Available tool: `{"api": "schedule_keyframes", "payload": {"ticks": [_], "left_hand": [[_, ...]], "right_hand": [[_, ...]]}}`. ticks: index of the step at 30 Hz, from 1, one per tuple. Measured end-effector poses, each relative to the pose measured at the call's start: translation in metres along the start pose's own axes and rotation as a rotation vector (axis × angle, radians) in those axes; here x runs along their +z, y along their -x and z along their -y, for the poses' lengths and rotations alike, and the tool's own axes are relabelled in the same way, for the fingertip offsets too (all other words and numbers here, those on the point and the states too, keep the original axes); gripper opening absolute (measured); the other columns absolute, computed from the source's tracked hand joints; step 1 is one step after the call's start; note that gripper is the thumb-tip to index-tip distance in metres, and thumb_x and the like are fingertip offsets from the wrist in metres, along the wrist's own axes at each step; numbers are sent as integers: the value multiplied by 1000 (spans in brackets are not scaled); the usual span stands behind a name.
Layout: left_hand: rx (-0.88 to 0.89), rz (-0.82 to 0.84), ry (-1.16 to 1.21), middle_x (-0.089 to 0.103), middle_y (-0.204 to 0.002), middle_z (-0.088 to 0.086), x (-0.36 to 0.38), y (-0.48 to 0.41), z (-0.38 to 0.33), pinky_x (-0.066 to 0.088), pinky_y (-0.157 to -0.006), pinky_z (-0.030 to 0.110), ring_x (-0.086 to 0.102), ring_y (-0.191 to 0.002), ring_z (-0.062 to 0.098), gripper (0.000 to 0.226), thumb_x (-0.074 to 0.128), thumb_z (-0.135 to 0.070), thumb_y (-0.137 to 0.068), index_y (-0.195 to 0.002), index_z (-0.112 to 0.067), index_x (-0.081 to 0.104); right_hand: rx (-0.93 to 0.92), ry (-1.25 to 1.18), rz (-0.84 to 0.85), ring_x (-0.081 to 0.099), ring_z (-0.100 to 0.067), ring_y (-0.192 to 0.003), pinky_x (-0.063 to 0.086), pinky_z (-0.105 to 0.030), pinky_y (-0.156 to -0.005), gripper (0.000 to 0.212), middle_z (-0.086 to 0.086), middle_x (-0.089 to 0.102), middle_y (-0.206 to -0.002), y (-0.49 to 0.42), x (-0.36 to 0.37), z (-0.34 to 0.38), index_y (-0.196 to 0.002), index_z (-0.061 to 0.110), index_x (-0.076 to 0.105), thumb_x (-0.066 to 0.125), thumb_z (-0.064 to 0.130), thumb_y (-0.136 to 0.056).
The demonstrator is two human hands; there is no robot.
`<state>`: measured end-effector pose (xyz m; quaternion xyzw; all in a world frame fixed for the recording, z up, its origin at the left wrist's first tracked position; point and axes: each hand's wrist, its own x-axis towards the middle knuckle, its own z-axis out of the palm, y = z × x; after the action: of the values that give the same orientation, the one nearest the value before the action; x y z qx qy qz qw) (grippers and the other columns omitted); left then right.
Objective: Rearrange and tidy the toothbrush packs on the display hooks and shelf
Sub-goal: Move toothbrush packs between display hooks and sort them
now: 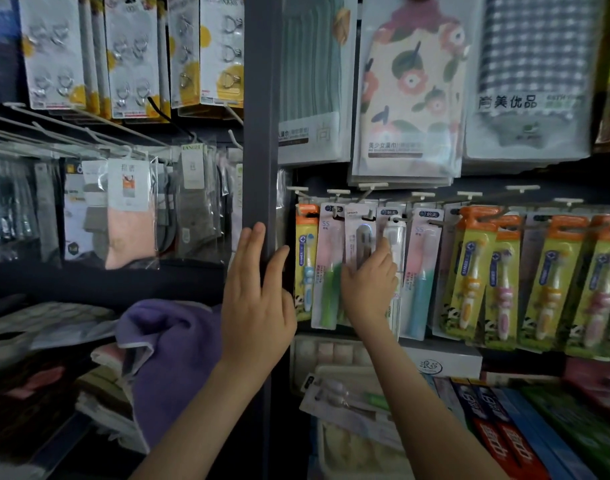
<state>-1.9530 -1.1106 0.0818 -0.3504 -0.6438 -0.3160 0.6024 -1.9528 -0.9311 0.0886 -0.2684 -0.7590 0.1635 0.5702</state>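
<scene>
We see a row of toothbrush packs hanging from display hooks (pixel 423 195) on a dark shop panel, with our right hand (pixel 369 285) pressed against the front of a grey-and-white toothbrush pack (pixel 360 233) near the row's left end. That pack hangs between a pink-and-green pack (pixel 328 271) on its left and a clear-cased white pack (pixel 395 237) on its right; our hand overlaps the lower parts of all three. The right forearm rises from the lower centre of the frame, wrist bent upward, fingers close together and laid flat on the packaging, forefinger reaching highest; whether the thumb grips behind the card we cannot tell. Our left hand (pixel 258 289) is raised beside the grey upright post (pixel 260 133), fingers spread and holding nothing, fingertips just touching the post's edge. Further right hang yellow children's toothbrush packs (pixel 473 271) with orange tops. One more toothbrush pack (pixel 345 396) lies flat on the shelf below, beside boxed toothpaste (pixel 504 434).
</scene>
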Motion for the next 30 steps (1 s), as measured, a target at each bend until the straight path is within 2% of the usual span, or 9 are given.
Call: {"api": "schedule_keyframes", "payload": {"ticks": [2, 5, 7, 10, 13, 16, 19, 23, 30], "left_hand": [[0, 1, -3, 24, -147, 19, -1, 0, 0, 19, -117, 38, 21, -141, 34, 43, 36, -2, -83, -122, -1, 54], [-4, 10, -16, 24, -147, 20, -2, 0, 0, 17, -118, 36, 21, -140, 34, 42, 38, -2, -83, -120, 0, 57], [-6, 16, -32, 24, -147, 20, -1, -1, -1, 16, -117, 36, 21, -140, 35, 42, 37, -3, -83, -120, 0, 58], [-1, 14, -51, 25, -147, 21, 0, -1, -2, 20, -116, 39, 21, -140, 36, 41, 36, -5, -85, -119, 0, 58], [6, 9, -54, 25, -147, 22, 1, -1, -1, 24, -115, 43, 22, -140, 36, 41, 36, -4, -84, -119, -1, 56], [7, 11, -55, 24, -147, 21, 1, 0, -1, 23, -115, 42, 21, -140, 35, 42, 35, -5, -84, -120, -1, 57], [-2, 16, -53, 23, -148, 20, 0, 0, -1, 20, -116, 40, 19, -141, 34, 45, 34, -4, -83, -121, -1, 59], [-5, 26, -62, 23, -149, 21, 0, 0, -1, 17, -118, 37, 17, -142, 34, 44, 41, 0, -81, -121, -1, 58], [-7, 39, -65, 26, -148, 23, -2, -1, -3, 10, -119, 33, 16, -142, 34, 40, 39, -4, -85, -121, -1, 57]], "right_hand": [[-11, -18, 34, 49, -35, -108, 41, -41, -89, 61, -21, 51, -119, -1, -3, -4, -136, -5, 32, 60, 15, -86], [-63, -42, 55, 51, -34, -103, 41, -38, -82, 47, -20, 53, -112, -4, -9, -6, -130, -3, 40, 55, 13, -88], [-59, -69, 107, 49, -33, -107, 45, -40, -85, 61, -18, 51, -116, -4, -12, -4, -138, 2, 30, 59, 19, -87], [-34, -92, 140, 45, -32, -118, 44, -45, -95, 92, -17, 46, -129, -3, -14, 4, -149, 8, 3, 64, 31, -85], [-25, -93, 125, 48, -33, -114, 46, -45, -91, 99, -18, 48, -125, -5, -12, 12, -148, 8, -10, 63, 31, -86], [46, -125, 155, 47, -32, -118, 49, -43, -87, 91, -17, 44, -131, -9, -12, 14, -149, 13, -7, 60, 25, -89], [25, -138, 230, 42, -31, -123, 47, -44, -93, 85, -14, 37, -139, -11, -16, 9, -150, 16, 0, 59, 15, -87], [-88, -194, 262, 35, -28, -129, 38, -30, -97, 80, -14, 28, -145, -15, -28, -1, -150, 11, 6, 54, 1, -87], [-155, -280, 372, 34, -25, -131, 37, -25, -92, 83, -10, 25, -148, -16, -59, -4, -150, 18, 10, 60, 4, -85]]}}
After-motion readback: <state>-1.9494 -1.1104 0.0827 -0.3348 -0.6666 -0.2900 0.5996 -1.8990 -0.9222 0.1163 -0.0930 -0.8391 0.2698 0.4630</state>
